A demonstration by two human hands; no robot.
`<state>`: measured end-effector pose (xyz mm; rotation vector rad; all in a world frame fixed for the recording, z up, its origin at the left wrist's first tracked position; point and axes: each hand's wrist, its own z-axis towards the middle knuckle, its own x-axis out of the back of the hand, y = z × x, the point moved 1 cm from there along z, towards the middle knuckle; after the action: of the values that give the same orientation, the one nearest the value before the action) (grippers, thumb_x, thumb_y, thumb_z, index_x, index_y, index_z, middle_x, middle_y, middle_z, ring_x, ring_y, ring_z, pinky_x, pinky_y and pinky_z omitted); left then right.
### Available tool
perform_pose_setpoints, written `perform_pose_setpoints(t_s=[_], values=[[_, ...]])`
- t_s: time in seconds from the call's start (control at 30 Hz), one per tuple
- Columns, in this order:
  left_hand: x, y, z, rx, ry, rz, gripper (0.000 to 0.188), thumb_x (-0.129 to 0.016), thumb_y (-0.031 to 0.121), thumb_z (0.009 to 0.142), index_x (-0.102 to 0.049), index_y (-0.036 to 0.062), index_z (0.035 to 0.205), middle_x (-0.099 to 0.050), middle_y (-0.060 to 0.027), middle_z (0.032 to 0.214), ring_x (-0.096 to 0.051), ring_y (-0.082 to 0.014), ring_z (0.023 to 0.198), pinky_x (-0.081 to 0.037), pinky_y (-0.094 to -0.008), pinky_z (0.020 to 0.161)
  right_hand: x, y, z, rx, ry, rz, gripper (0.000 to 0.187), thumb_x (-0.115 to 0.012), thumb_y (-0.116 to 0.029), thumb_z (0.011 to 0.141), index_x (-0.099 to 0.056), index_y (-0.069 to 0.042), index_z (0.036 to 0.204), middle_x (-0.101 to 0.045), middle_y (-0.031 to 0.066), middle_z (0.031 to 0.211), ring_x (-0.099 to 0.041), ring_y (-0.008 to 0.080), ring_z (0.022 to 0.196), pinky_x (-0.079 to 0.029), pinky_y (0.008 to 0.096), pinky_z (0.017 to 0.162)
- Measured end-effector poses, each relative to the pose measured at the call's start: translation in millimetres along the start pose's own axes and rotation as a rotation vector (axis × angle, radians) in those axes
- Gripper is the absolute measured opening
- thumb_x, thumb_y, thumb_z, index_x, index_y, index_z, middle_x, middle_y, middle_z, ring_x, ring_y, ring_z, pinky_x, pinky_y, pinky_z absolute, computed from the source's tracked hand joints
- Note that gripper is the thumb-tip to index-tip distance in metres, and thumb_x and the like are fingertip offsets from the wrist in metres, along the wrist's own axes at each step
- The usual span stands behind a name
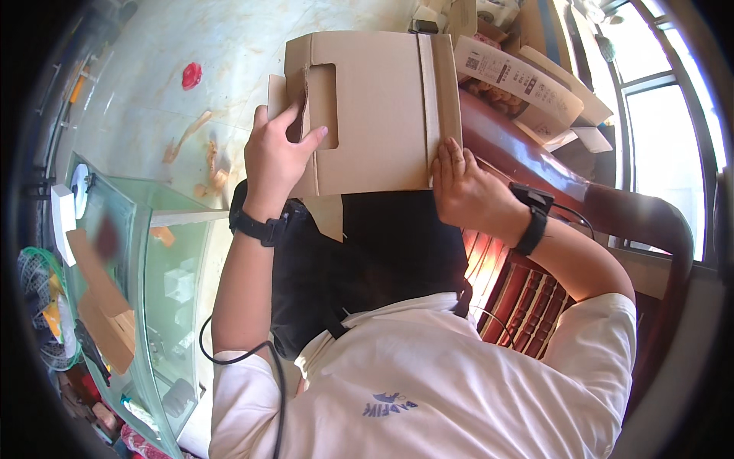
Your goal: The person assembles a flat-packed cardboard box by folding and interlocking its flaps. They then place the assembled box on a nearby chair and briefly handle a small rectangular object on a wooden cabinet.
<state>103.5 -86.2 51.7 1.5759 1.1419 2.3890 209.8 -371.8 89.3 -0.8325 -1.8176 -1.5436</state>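
A brown cardboard box (382, 115), looking flat and folded, is held up in front of me above my dark-clad lap. It has a squared cut-out near its left side and a narrow folded strip along its right side. My left hand (279, 149) grips the left edge, thumb over the front by the cut-out and fingers at the raised flap. At the lower right corner, my right hand (466, 187) is closed on the edge, its fingers pressed together against the strip. What lies behind the cardboard is hidden.
A glossy reddish wooden armrest (527, 141) curves along the right, below several opened cartons (520, 84). On the left stands a glass tank (145, 229) with torn cardboard (107, 314) on it. A red item (192, 75) and brown scraps (216, 172) lie on the pale floor.
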Motion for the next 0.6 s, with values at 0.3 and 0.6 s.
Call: perform_pose_setpoints(t_s=[0.3, 0.6], values=[[2, 2, -6, 0.038, -0.026, 0.121, 0.062, -0.08, 0.033, 0.082, -0.062, 0.013, 0.138, -0.056, -0.0216, 0.111, -0.065, -0.037, 0.095, -0.056, -0.0436, 0.082, -15, -4, -1, 0.054, 0.072, -0.009, 0.04, -0.059, -0.009, 0.085, -0.064, 0.021, 0.112, -0.067, 0.0386, 0.112, -0.067, 0.0499, 0.112, -0.061, 0.0487, 0.088], [-9, 19, -20, 0.023, 0.066, 0.314, 0.067, -0.074, 0.033, 0.09, -0.051, -0.002, 0.142, -0.039, -0.0377, 0.145, -0.042, -0.0476, 0.136, -0.041, -0.0565, 0.106, -19, -9, 1, 0.055, 0.082, -0.014, 0.039, -0.059, -0.008, 0.084, -0.065, 0.021, 0.109, -0.068, 0.0387, 0.109, -0.067, 0.0524, 0.11, -0.063, 0.0481, 0.083]])
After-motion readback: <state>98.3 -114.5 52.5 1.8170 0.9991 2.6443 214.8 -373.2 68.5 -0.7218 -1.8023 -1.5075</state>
